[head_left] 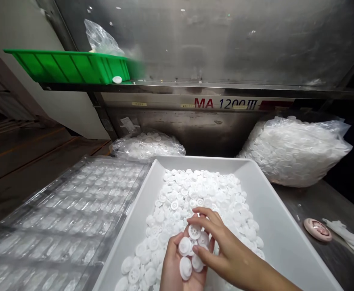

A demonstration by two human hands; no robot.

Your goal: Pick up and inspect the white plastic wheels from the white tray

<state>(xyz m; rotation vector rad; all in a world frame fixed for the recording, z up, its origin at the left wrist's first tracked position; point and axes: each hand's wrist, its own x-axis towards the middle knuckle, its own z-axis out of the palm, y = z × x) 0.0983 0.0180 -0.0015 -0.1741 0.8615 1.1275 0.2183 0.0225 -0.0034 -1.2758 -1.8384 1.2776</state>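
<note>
My left hand (178,266) lies palm up at the bottom of the view, with several white perforated plastic discs (185,267) resting in it. My right hand (222,252) reaches in from the right, its thumb and fingers spread over those discs and touching them. I cannot tell whether it grips one. Below both hands, a heap of the same discs (197,194) fills much of a white rectangular tray (275,206).
A clear moulded blister tray (58,226) lies left of the white tray. Behind are plastic bags of discs (294,153) and a green bin (68,66) on a steel shelf. A pink round object (317,229) and a white glove (346,238) lie on the steel bench.
</note>
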